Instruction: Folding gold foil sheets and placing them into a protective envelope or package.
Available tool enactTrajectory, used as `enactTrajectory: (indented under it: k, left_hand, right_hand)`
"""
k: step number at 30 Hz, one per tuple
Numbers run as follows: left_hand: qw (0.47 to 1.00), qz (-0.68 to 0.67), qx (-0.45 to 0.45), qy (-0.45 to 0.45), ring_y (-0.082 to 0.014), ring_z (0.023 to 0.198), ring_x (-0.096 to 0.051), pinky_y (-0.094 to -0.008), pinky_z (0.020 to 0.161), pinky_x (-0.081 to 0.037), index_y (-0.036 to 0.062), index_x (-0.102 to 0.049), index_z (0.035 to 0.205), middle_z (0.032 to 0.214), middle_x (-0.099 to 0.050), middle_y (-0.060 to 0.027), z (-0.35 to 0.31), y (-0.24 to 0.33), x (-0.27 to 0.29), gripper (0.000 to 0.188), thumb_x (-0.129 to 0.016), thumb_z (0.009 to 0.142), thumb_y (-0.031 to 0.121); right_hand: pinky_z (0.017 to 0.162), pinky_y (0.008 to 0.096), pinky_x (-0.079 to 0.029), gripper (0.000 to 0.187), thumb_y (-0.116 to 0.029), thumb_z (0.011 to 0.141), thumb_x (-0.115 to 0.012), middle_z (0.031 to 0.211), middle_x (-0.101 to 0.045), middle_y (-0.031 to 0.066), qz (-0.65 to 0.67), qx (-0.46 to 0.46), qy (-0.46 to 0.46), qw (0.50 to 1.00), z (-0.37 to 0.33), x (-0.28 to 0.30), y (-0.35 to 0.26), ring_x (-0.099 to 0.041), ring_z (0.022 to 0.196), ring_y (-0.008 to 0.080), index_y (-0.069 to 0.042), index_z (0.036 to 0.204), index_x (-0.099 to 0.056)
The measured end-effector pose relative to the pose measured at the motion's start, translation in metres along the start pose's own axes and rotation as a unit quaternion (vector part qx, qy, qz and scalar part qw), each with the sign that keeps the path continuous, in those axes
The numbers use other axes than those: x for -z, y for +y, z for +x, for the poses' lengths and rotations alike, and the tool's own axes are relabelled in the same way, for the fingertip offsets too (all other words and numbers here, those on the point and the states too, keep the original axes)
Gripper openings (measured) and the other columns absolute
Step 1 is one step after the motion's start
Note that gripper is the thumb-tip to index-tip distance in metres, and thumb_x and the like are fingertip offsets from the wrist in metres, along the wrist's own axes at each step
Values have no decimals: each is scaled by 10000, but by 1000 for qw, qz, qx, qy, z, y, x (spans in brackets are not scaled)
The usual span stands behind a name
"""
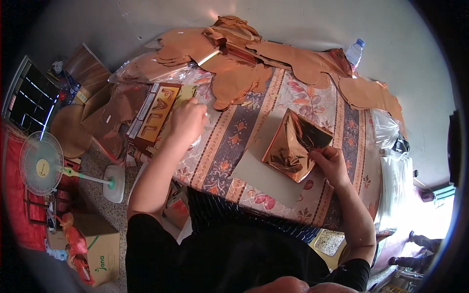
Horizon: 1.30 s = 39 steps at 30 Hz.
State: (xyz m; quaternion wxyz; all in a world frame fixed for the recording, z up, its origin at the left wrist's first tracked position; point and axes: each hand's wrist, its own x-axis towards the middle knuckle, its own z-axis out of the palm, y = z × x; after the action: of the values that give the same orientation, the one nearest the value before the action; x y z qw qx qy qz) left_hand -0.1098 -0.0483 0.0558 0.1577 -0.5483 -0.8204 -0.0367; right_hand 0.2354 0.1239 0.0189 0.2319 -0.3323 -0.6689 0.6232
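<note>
My right hand point(332, 163) pinches the right edge of a shiny copper foil piece point(288, 151), creased and folded into a rough square. Beneath it, a pale grey sheet point(249, 168) lies on the patterned tablecloth point(205, 163). My left hand point(189, 121) is curled closed at the table's left side. A bit of something clear shows by its wrist, but what its fingers hold, if anything, is hidden. Right beside that hand lies a flat maroon package point(156, 115) with large gold letters.
Flat copper-coloured foil shapes point(303, 61) spread along the table's far edge against the wall. A water bottle point(355, 52) stands at the back right. Clear plastic bags point(394, 180) hang at the right edge. On the floor at left are a white fan point(41, 163) and a cardboard box point(102, 254).
</note>
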Motion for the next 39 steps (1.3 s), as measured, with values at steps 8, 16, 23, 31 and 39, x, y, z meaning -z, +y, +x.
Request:
enactTrajectory:
  k: [8,16,23,31,39]
  left_hand:
    - [670,-720,23,-180,-17,692,-511,-173,612,-425,41,-651,987,812,-610,45,17,26,35,104,-645,916,117]
    - [539,-817,-57,-196,-76,727,-571,-220,683,-486,-4,-603,1033,837,-621,-19,8,110,2,109,-588,948,63]
    - [837,-405,-368,36,-234,869,-632,-333,765,-529,36,-648,925,920,-648,-71,-11,117,-15,150,-690,784,8]
    - [867,-318,-378,64,-256,1043,-606,-362,878,-522,41,-665,959,1085,-643,-85,-27,96,2,226,-721,741,51]
    - [925,-241,-294,4,-298,1270,-461,-517,1077,-325,44,-621,1169,1307,-550,-151,-61,102,-3,462,-711,784,283]
  right_hand:
    - [583,206,-451,144,-119,921,-635,745,-663,9,45,-31,-3,999,5,8,-1,-567,642,48,0,851,-677]
    - [570,220,-448,136,-139,959,-592,754,-630,19,234,44,53,970,15,46,-6,-562,622,87,-32,916,-664]
    - [554,213,-419,166,-138,965,-581,682,-599,9,232,40,69,970,14,51,-13,-530,584,72,-32,856,-648]
    - [511,237,-413,190,-141,963,-583,647,-586,27,219,4,52,974,8,46,-15,-523,543,95,-41,809,-633]
    - [546,199,-435,168,-191,932,-637,710,-634,1,153,-91,-52,983,7,36,-34,-550,574,64,-61,826,-655]
